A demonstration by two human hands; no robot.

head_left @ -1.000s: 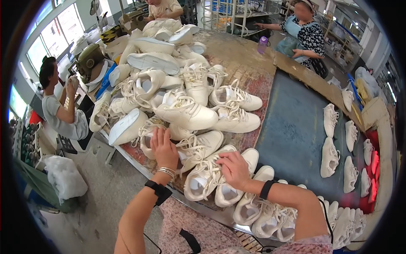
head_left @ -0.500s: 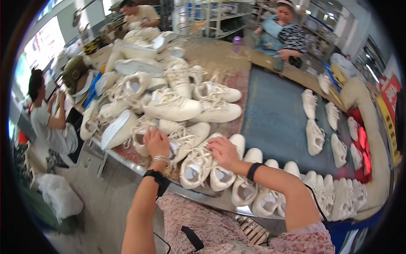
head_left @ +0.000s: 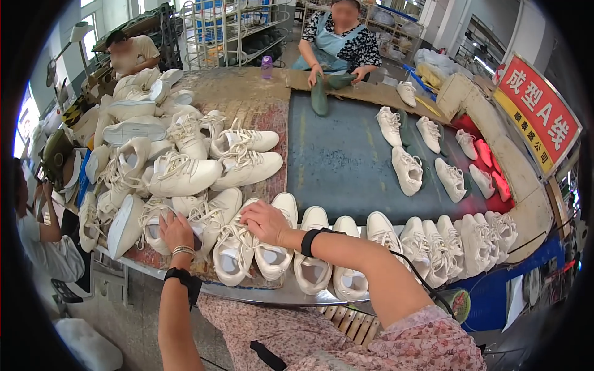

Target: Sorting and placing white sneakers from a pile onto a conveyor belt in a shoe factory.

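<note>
My left hand (head_left: 177,233) is closed on the collar of a cream lace-up sneaker (head_left: 153,224) at the near edge of a heap. Its fingertips are partly hidden by the shoe. My right hand (head_left: 265,221) bends over a pair standing side by side, its fingers together on the laces of the left sneaker (head_left: 230,263). The palm and wrist lie above the right sneaker (head_left: 273,261) of that pair. Between my hands, another cream sneaker (head_left: 218,213) rests with its toe pointing away.
A heap of cream sneakers (head_left: 185,176) covers the table's left side. More sneakers (head_left: 427,247) line the near edge rightward. On the dark belt (head_left: 346,154), several sneakers run toward a red-lit opening (head_left: 464,127). Across it, an aproned co-worker holds green shoe lasts (head_left: 318,99). Others sit at left.
My view has swung right, so everything sits farther left. Both hands remain at the same sneakers. The co-worker opposite now holds green lasts out at the belt's far edge.
</note>
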